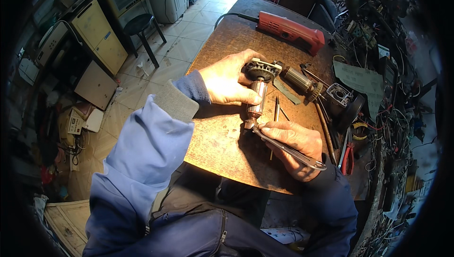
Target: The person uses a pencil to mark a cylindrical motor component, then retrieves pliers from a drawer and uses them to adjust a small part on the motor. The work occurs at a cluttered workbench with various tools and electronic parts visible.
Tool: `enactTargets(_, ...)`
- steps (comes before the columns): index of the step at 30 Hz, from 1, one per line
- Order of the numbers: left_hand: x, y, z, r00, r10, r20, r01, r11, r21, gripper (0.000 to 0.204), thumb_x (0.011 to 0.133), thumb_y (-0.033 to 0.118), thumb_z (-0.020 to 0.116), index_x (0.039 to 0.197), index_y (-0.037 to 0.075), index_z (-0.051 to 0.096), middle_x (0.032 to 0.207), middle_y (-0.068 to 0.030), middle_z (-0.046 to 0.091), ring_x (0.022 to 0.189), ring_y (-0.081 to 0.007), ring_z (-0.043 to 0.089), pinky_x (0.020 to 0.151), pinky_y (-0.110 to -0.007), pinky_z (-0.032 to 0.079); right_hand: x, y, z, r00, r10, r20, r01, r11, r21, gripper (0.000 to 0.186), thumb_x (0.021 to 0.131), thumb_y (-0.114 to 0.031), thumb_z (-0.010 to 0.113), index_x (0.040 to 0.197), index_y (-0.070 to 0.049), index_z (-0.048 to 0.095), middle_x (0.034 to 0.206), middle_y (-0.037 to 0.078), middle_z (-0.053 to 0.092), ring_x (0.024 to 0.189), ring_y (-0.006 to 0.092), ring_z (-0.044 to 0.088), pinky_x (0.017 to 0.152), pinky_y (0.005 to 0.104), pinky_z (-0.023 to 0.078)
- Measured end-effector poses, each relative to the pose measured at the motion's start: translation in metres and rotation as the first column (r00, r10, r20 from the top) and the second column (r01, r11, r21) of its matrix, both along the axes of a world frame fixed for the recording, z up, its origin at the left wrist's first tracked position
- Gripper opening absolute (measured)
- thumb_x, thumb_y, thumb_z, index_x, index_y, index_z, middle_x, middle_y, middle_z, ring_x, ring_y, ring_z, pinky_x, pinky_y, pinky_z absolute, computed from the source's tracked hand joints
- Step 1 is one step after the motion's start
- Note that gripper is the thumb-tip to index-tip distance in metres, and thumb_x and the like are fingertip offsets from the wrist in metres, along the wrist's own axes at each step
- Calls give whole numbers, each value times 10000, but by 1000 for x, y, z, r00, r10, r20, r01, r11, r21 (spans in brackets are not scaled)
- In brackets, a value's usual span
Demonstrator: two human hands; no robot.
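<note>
A motor armature [257,88] with a black fan and a pale bearing plate at its far end is gripped in my left hand [226,80], thumb pressed along its windings. Its copper commutator [249,124] points toward me. My right hand [298,142] is closed round a long, flat grey metal tool [305,159] with a rounded end. The tool's tip meets or nearly meets the commutator end; I cannot tell which. A second armature [299,79] lies on the wooden table, just right of the held one.
A red power-tool body [291,31] with a black cable lies at the table's far side. To the right are a metal gear housing [336,95], red-handled pliers [347,158], a green paper sheet [358,86] and heaped wires. A black stool [140,24] stands left on the tiled floor.
</note>
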State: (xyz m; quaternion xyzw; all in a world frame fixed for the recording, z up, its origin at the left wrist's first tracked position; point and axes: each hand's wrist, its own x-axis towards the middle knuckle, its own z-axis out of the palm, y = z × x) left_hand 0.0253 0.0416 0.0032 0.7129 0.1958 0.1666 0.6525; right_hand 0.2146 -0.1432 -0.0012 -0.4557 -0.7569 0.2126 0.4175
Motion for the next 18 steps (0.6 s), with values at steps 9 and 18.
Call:
enactTargets(9, 0, 0, -2, 1000, 13, 12, -13, 1000, 21, 881, 754, 5, 828, 1483, -8, 334, 1308, -165, 545, 1190, -294, 609, 1004, -415, 530, 0, 2, 4, 998, 48, 36, -50, 998, 48, 240, 877, 32, 702, 1112, 2, 739, 1029, 191, 743, 884, 283, 759, 746, 311, 602)
enactTargets(18, -1, 2, -3, 1000, -2, 5, 2, 1000, 18, 831, 789, -31, 782, 1483, -1, 326, 1306, -158, 540, 1197, -271, 603, 1008, -394, 528, -1, -1, 1, 976, 10, -216, -31, 995, -94, 220, 900, 20, 721, 1120, 14, 739, 985, 176, 734, 863, 229, 729, 758, 290, 577)
